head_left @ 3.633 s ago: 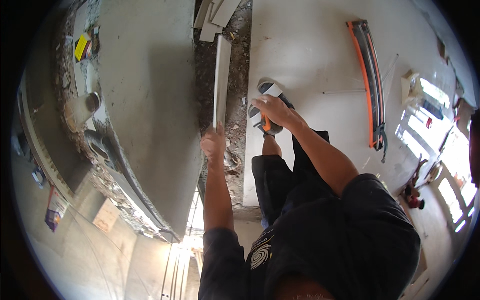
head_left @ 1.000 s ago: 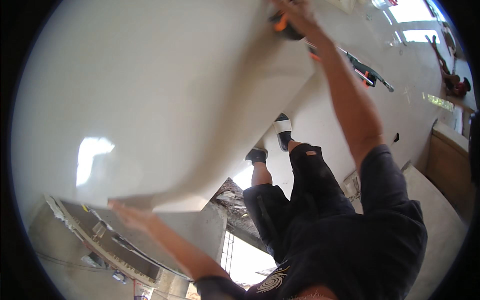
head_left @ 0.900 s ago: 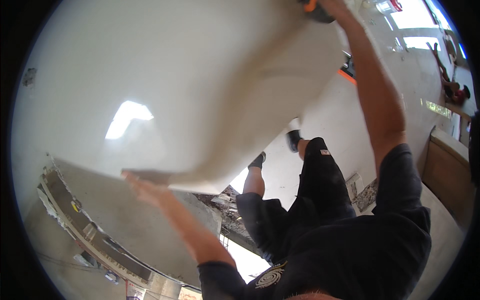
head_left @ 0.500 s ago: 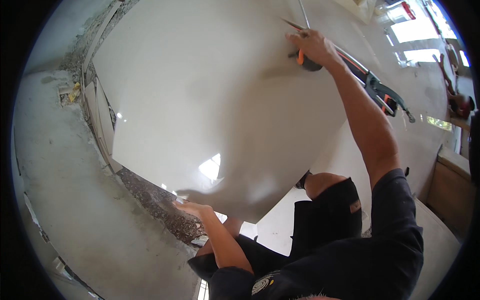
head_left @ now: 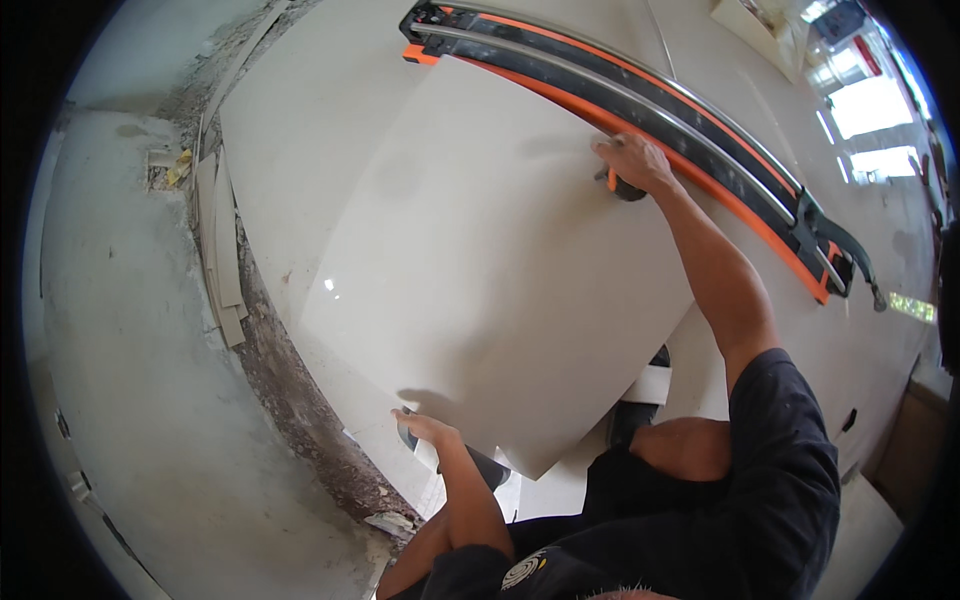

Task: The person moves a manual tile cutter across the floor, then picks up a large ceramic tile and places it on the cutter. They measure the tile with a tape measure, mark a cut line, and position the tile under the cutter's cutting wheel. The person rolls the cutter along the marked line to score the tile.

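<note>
Your right hand (head_left: 636,165) is closed round the black-and-orange suction-cup handle (head_left: 625,190); hold that grip firm, since a cup on glossy tile could peel if twisted; your left hand (head_left: 426,428) is open, fingers outstretched at the near-left edge, though whether it bears weight you cannot tell from here; spread the load between both hands; the large, glossy off-white rectangular tile (head_left: 500,250) spans the space between them, its far edge beside the long black-and-orange rail tile cutter (head_left: 640,110); align that edge squarely, lower gently, and mind the near corner by your dark shoe (head_left: 490,466).
</note>
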`<act>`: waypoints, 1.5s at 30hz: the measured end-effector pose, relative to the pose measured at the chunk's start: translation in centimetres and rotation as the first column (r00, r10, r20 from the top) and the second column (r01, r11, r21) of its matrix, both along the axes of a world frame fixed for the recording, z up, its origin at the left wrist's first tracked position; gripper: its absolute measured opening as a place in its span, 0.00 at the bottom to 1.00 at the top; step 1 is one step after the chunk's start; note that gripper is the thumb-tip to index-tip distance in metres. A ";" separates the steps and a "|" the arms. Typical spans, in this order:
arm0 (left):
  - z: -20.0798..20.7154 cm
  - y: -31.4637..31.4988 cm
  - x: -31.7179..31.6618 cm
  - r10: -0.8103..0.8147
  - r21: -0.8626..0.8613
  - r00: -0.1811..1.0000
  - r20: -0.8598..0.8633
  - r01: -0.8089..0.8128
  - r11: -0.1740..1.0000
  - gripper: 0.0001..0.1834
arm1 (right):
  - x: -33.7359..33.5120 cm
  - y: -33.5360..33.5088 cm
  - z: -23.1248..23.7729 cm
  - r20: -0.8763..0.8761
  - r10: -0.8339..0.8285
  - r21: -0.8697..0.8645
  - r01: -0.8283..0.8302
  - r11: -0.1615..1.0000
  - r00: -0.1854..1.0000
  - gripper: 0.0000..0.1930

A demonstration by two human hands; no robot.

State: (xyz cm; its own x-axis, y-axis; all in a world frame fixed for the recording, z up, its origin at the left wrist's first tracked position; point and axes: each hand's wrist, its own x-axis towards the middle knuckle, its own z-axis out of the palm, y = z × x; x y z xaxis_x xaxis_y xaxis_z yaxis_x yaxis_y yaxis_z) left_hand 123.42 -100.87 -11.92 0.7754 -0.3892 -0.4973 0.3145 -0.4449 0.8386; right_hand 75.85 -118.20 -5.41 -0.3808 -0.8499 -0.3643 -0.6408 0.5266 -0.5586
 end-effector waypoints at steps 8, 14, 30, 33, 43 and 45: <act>-0.2 -5.1 -4.5 -0.048 0.187 0.998 -0.033 0.053 0.981 0.46 | -3.9 -1.6 -2.7 -0.140 -0.109 -0.096 0.096 0.991 0.984 0.26; -1.1 -6.6 -5.7 -0.090 0.135 0.995 -0.034 0.094 0.986 0.43 | -5.1 -2.4 -5.0 -0.261 -0.183 -0.125 0.155 0.980 0.948 0.29; -1.7 -7.9 -6.6 -0.297 0.245 0.954 0.050 0.276 0.929 0.48 | -5.2 13.1 -1.9 -0.107 -0.086 -0.130 0.072 0.989 0.990 0.30; -1.8 -8.0 -7.0 -0.313 0.157 0.950 0.002 0.309 0.938 0.47 | -2.4 21.9 -4.4 0.354 -0.525 0.009 0.559 0.829 0.774 0.34; -1.6 -4.8 -9.0 -0.329 0.192 0.944 0.014 0.321 0.927 0.44 | 0.6 24.7 -9.9 0.688 -0.449 0.163 0.482 0.861 0.570 0.33; -2.3 -3.5 -9.2 -0.250 0.162 0.968 -0.017 0.250 0.955 0.43 | -0.3 24.8 -9.5 0.700 -0.432 0.150 0.475 0.867 0.568 0.31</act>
